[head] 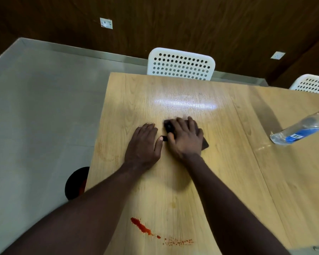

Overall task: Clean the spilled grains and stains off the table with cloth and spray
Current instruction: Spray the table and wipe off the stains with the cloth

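Our right hand [184, 138] lies flat with fingers spread, pressing what looks like a dark cloth [168, 127] mid-frame. Our left hand [144, 144] rests open just beside it. Heads up: the red stain [141, 226] at the bottom sits between our forearms, so one could smear it across the glossy wood-grain table [219, 162]. A clear plastic bottle [300, 130] sits far right.

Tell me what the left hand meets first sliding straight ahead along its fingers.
The left hand has bare tabletop ahead to the far edge; beyond, probably the white chair, though depth is unclear.
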